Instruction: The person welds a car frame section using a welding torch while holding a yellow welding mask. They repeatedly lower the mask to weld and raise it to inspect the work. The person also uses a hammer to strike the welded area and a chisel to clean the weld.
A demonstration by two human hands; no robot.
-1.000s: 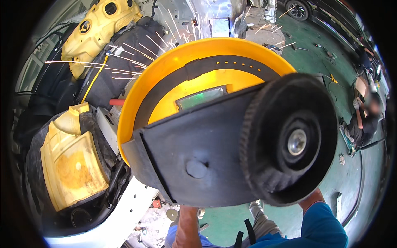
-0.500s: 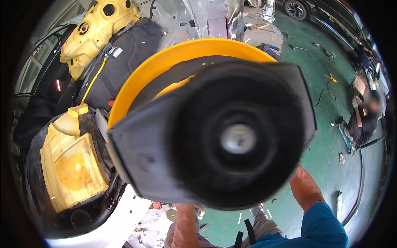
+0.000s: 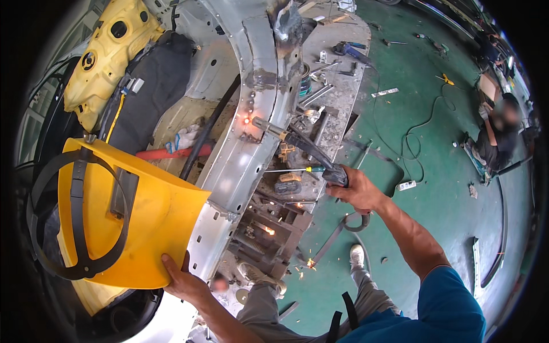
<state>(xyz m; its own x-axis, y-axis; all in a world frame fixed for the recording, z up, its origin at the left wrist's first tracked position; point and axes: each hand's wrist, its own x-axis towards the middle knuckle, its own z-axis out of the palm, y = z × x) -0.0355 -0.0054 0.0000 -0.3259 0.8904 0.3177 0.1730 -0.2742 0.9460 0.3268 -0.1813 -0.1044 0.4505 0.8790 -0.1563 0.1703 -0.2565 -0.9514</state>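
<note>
Left hand (image 3: 182, 281): closed on the lower edge of a yellow plastic welding face shield (image 3: 123, 214) with a black headband, held low and off to the person's left, its inside facing up.
Right hand (image 3: 359, 188): wrapped around the dark handle of a welding torch (image 3: 297, 143).
Torch tip: touching the grey sheet-metal car body panel (image 3: 251, 114), where a small orange spot glows among a row of weld dots.
Sparks: scattered below the panel, over the green floor (image 3: 446, 143).
Nearby: a cluttered metal counter (image 3: 337, 74) with tools beside the panel's right edge.
</note>
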